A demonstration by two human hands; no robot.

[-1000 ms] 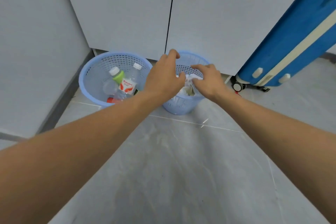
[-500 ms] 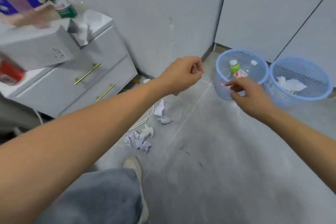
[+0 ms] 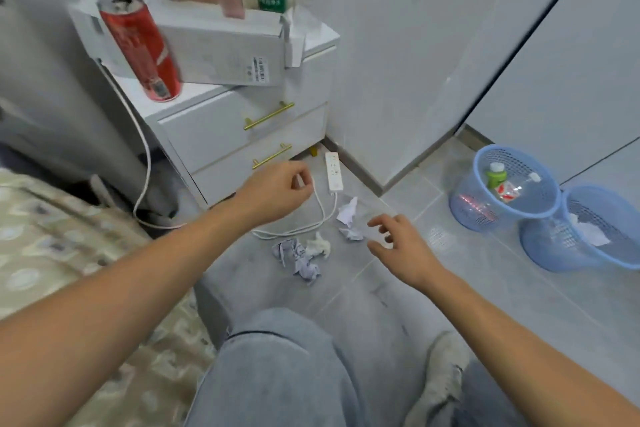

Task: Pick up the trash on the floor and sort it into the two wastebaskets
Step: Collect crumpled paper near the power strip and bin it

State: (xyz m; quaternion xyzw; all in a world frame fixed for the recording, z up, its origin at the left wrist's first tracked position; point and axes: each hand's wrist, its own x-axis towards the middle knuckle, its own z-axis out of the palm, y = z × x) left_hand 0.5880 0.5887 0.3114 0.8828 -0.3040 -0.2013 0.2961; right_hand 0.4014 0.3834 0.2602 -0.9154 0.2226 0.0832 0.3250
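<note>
Several crumpled paper scraps lie on the grey floor: a white one (image 3: 348, 212), a small one (image 3: 351, 234), a cream wad (image 3: 319, 245) and a bluish-printed wad (image 3: 297, 258). My right hand (image 3: 398, 246) hovers just right of the small scraps, fingers spread, holding nothing. My left hand (image 3: 277, 192) hangs above the cable, fingers loosely curled, empty. At the right stand two blue wastebaskets: the left wastebasket (image 3: 479, 208) holds plastic bottles (image 3: 498, 180), the right wastebasket (image 3: 554, 250) holds white paper (image 3: 592, 232).
A white power strip (image 3: 334, 172) and its cable (image 3: 322, 215) lie on the floor beside the scraps. A white drawer unit (image 3: 242, 135) carries a red can (image 3: 140, 45), a box and bottles. My knee in jeans (image 3: 277, 367) and shoe (image 3: 443, 367) are below.
The view swung left from the baskets to the scraps by the drawer unit. Both hands left the right basket and lowered toward the floor; the right hand opened near the scraps.
</note>
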